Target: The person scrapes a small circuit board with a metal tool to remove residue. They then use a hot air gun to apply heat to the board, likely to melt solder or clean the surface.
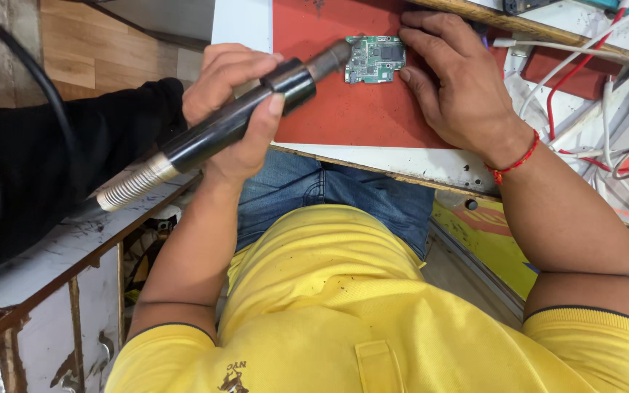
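Note:
My left hand (228, 87) grips a black hot-air wand (216, 132) with a coiled metal spring at its tail. Its metal nozzle (333, 58) points at the left edge of a small green circuit board (375, 60). The board lies flat on a red work mat (343, 109) on the bench. My right hand (453, 80), with a red thread around the wrist, rests on the mat, and its fingertips press against the board's right and top edges. The nozzle tip is very close to the board; I cannot tell whether they touch.
White and red cables (606, 94) tangle across the bench at the right. A black fabric item (52, 167) and a black hose (49, 98) lie on a worn side shelf at the left. The bench's front edge (402, 171) runs above my lap.

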